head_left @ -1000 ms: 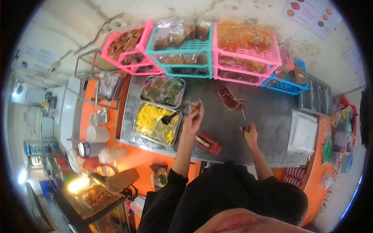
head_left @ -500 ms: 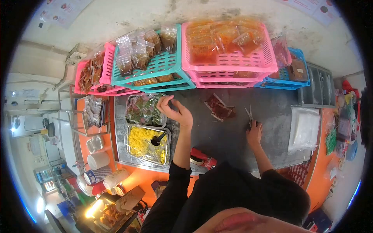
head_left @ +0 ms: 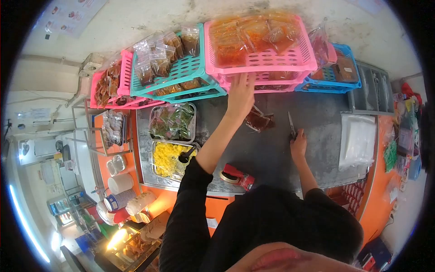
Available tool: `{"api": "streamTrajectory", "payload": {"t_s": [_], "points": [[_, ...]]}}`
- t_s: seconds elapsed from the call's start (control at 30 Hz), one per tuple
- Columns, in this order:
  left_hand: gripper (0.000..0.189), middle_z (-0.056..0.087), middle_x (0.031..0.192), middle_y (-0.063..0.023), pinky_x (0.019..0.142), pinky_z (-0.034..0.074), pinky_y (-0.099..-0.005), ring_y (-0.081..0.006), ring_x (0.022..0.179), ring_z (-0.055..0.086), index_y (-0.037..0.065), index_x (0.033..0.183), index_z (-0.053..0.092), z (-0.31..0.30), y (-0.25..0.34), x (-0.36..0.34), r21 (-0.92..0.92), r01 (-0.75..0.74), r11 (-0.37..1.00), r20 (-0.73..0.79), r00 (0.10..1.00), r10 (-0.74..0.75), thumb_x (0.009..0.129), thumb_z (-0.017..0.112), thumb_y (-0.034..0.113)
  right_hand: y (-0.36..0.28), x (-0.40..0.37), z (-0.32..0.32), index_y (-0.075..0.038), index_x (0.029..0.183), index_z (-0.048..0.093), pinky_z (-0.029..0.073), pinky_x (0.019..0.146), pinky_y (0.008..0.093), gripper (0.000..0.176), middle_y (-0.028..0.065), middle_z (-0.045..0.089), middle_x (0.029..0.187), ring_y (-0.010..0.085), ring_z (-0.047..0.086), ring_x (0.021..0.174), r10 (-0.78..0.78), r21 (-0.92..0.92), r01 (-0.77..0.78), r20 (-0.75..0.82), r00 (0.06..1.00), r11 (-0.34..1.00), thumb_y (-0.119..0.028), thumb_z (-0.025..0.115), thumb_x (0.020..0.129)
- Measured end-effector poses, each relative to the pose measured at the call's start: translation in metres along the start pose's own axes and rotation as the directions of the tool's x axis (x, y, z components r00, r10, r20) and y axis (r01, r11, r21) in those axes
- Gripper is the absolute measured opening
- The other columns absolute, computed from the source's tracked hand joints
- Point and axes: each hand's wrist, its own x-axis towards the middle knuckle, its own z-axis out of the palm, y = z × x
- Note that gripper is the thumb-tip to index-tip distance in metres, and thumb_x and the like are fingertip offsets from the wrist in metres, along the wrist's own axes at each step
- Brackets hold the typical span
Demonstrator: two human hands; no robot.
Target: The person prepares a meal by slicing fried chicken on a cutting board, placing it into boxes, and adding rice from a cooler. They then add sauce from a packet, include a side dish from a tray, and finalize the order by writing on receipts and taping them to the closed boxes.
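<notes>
My left hand [head_left: 241, 97] reaches up to the front of the pink basket stack [head_left: 260, 71], its fingers stretched out at the gap below the top basket and the fingertips partly lost against it. Small clear bags [head_left: 259, 121] of dark red filling lie on the grey metal table [head_left: 272, 156], partly behind my left wrist. My right hand [head_left: 298, 141] rests low over the table, closed around the handles of a pair of scissors [head_left: 291, 122]. Their blades point away from me and look closed together.
Teal baskets [head_left: 181, 71] and blue baskets [head_left: 333, 83] of bagged food flank the pink stack. Trays of leafy bags [head_left: 172, 121] and yellow food [head_left: 167, 158] sit at left. A red tape dispenser [head_left: 238, 176] lies near my body; clear plastic bags [head_left: 358, 140] lie at right.
My left hand has moved from above the leafy tray up and right to the pink baskets. The scissors, spread before, now look closed in my right hand, and have shifted slightly.
</notes>
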Motion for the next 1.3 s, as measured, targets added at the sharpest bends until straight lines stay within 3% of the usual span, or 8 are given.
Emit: {"api": "streamTrajectory", "payload": {"t_s": [0.07,0.37,0.83,1.0,1.03,1.1,1.23,1.3], "points": [[0.041,0.049,0.122,-0.0134,0.098,0.044,-0.0488,-0.0382,0.114,0.051,0.000,0.116,0.058,0.025,-0.009,0.002,0.296,0.013,0.955,-0.033,0.999,-0.004,0.076,0.062,0.005,0.005,0.002,0.002,0.000,0.132,0.039,0.048,0.091,0.0458,0.060,0.0229,0.054,0.116,0.0397,0.056,0.107,-0.001,0.048,0.001,-0.010,1.000,0.999,0.003,0.066,0.079],[0.037,0.056,0.116,-0.0061,0.089,0.049,-0.0434,-0.0289,0.110,0.054,0.007,0.115,0.061,0.054,-0.055,-0.009,0.395,-0.018,0.919,-0.113,0.991,0.068,0.079,0.059,0.015,-0.048,0.012,-0.030,-0.006,0.125,0.044,0.048,0.085,0.0465,0.049,0.0179,0.055,0.111,0.0369,0.056,0.104,-0.154,0.049,0.168,-0.215,0.964,0.985,-0.005,0.064,0.081],[0.034,0.066,0.103,-0.0118,0.079,0.056,-0.0386,-0.0275,0.096,0.067,0.002,0.114,0.061,0.012,-0.059,-0.034,0.170,-0.209,0.963,-0.293,0.922,0.252,0.081,0.057,0.003,-0.158,0.034,-0.080,-0.006,0.107,0.055,0.047,0.077,0.0471,0.030,0.0148,0.058,0.091,0.0341,0.058,0.089,-0.413,0.147,0.532,-0.472,0.779,0.834,-0.005,0.064,0.079],[0.020,0.064,0.092,-0.0090,0.070,0.054,-0.0334,-0.0248,0.082,0.066,0.003,0.100,0.061,-0.056,-0.021,-0.039,-0.247,-0.099,0.964,-0.272,0.962,0.029,0.081,0.060,-0.003,-0.210,0.005,-0.124,-0.003,0.123,0.054,0.048,0.087,0.0376,0.045,0.0112,0.063,0.107,0.0265,0.061,0.101,-0.570,0.344,0.807,-0.577,0.585,0.480,-0.013,0.071,0.082],[0.016,0.063,0.089,-0.0091,0.065,0.052,-0.0321,-0.0255,0.077,0.065,0.003,0.097,0.061,-0.077,-0.008,-0.043,-0.403,-0.070,0.912,-0.292,0.955,-0.056,0.083,0.061,-0.005,-0.217,-0.003,-0.127,-0.003,0.123,0.054,0.048,0.087,0.0376,0.045,0.0112,0.063,0.107,0.0265,0.061,0.101,-0.580,0.352,0.808,-0.565,0.586,0.473,-0.013,0.071,0.082],[0.011,0.063,0.088,-0.0089,0.061,0.050,-0.0301,-0.0221,0.072,0.064,0.002,0.097,0.061,-0.121,0.010,-0.060,-0.549,0.128,0.826,-0.124,0.965,-0.232,0.087,0.060,-0.003,-0.229,-0.021,-0.130,-0.001,0.125,0.053,0.048,0.087,0.0302,0.043,0.0058,0.063,0.114,0.0156,0.059,0.103,-0.734,0.967,0.124,0.084,0.674,0.224,-0.017,0.069,0.089],[0.013,0.064,0.088,-0.0069,0.050,0.047,-0.0259,-0.0143,0.060,0.062,0.003,0.100,0.062,-0.223,0.040,-0.110,-0.602,0.137,0.787,-0.203,0.927,-0.316,0.088,0.060,-0.001,-0.262,-0.105,-0.156,0.002,0.113,0.065,0.048,0.078,0.0232,0.030,0.0022,0.067,0.095,0.0072,0.059,0.089,-0.837,0.883,0.230,0.263,0.479,0.409,-0.022,0.061,0.096],[0.013,0.063,0.090,-0.0074,0.046,0.044,-0.0233,-0.0145,0.056,0.061,0.002,0.103,0.060,-0.285,0.066,-0.164,-0.831,0.165,0.531,-0.241,0.753,-0.612,0.094,0.055,0.008,-0.279,-0.182,-0.186,0.003,0.107,0.069,0.048,0.076,0.0220,0.029,0.0051,0.070,0.092,0.0071,0.061,0.085,-0.857,0.949,0.019,0.275,0.435,0.314,-0.022,0.060,0.096]]}}
